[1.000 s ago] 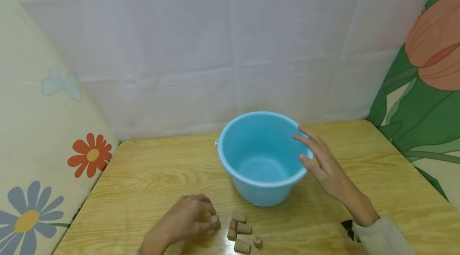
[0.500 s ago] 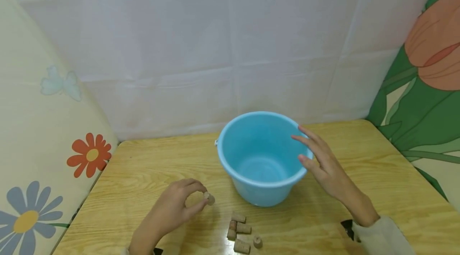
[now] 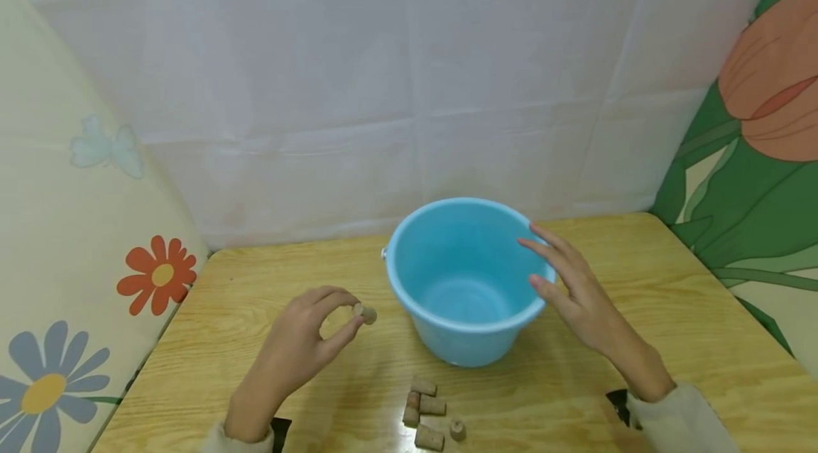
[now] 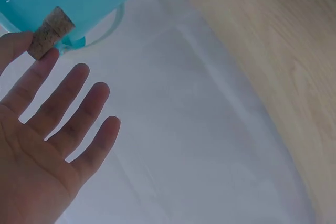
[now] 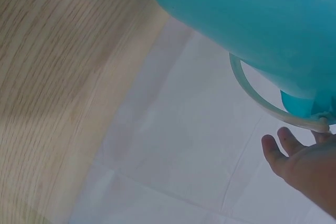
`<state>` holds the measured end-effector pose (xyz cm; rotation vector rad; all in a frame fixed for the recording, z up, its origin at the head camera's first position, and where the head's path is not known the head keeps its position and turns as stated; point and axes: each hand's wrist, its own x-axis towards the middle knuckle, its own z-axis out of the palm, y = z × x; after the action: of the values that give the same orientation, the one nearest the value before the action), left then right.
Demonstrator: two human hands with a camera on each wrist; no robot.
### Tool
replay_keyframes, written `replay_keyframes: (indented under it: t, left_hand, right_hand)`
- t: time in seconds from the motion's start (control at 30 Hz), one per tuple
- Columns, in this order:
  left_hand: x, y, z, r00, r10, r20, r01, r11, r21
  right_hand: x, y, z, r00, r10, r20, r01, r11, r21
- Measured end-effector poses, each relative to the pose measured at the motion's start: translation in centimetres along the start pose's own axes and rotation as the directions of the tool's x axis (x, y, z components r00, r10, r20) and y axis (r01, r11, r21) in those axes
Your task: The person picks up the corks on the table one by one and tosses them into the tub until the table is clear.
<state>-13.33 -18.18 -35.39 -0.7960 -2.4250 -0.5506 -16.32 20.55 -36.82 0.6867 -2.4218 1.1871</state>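
Note:
Thumb and index finger of my left hand (image 3: 303, 336) pinch a cork (image 3: 366, 313) above the table, left of the light blue bucket (image 3: 473, 343). In the left wrist view the cork (image 4: 51, 33) is tilted between the fingertips, with the other fingers spread. My right hand (image 3: 584, 304) lies at the bucket's right rim, its fingers mostly straight. In the right wrist view the right hand (image 5: 310, 163) is by the handle's (image 5: 262, 100) hinge; some fingertips are out of sight. Several corks (image 3: 433, 405) lie in front of the bucket, and one cork (image 3: 457, 429) stands upright.
The wooden table (image 3: 255, 297) ends at a white cloth (image 3: 287, 84) behind the bucket. Panels with painted flowers (image 3: 162, 274) flank it on the left and right. No corks are visible on the bucket's inside floor (image 3: 469, 300).
My left hand has lifted the cork off the table, up and slightly left, and it now shows at the fingertips. The right hand and the bucket have stayed in place.

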Motion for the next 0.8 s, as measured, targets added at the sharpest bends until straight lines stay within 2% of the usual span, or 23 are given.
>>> replay_keyframes:
  t: [0.2,0.47,0.8]
  left_hand:
    - [0.9,0.5,-0.1,0.999,-0.007,-0.036,0.008,0.999,0.032]
    - [1.5,0.6,-0.6,0.998,-0.017,-0.064,0.019,0.999,0.032]
    - [2.6,1.0,-1.1,0.994,0.001,-0.113,0.004,0.999,0.051]
  right_hand:
    - [0.1,0.0,0.0,1.0,-0.004,0.001,0.004,1.0,-0.006]
    - [0.1,-0.1,-0.1,1.0,0.005,0.007,-0.005,1.0,-0.008]
    - [0.1,-0.1,-0.1,1.0,0.016,0.012,-0.016,1.0,-0.001]
